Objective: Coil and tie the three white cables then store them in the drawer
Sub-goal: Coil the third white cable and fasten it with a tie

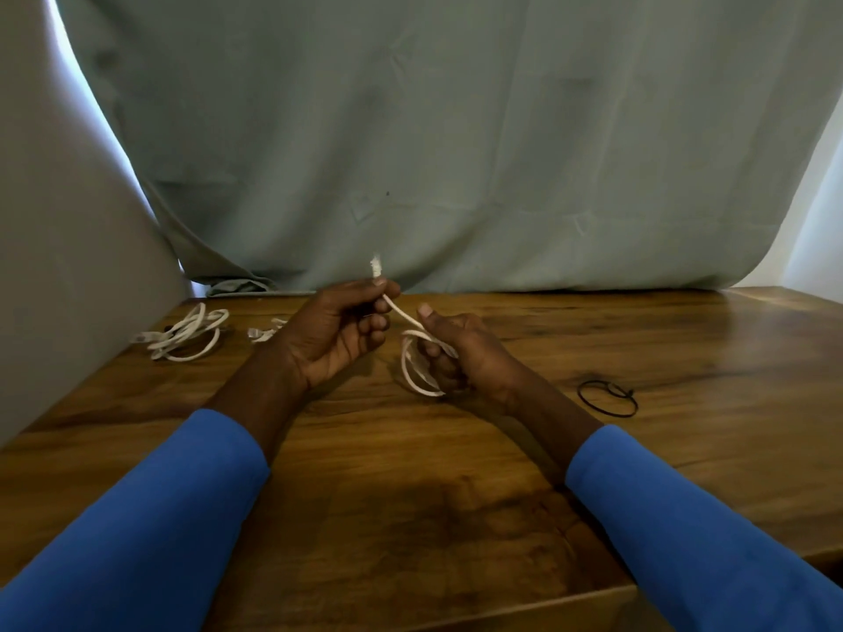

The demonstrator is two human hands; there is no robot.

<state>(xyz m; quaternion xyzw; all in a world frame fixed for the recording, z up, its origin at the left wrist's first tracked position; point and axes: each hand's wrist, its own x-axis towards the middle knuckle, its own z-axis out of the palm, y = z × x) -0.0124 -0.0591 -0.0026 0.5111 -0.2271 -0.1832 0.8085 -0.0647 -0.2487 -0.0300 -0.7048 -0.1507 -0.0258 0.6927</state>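
My right hand [460, 353] grips a small coil of white cable [417, 374] above the wooden table [456, 494]. A short run of that cable stretches up and left to my left hand [337, 333], which pinches it just below the plug end sticking up past my fingers. A second white cable [187, 335] lies loosely coiled at the table's far left. Part of a third white cable [264, 333] shows just right of it, mostly hidden behind my left hand. A black elastic tie [609, 398] lies on the table to the right of my right wrist. No drawer is in view.
A grey-green cloth [456, 152] hangs behind the table's far edge. A pale grey panel [54, 266] stands along the left side. The table's front edge [524, 606] runs close to my forearms.
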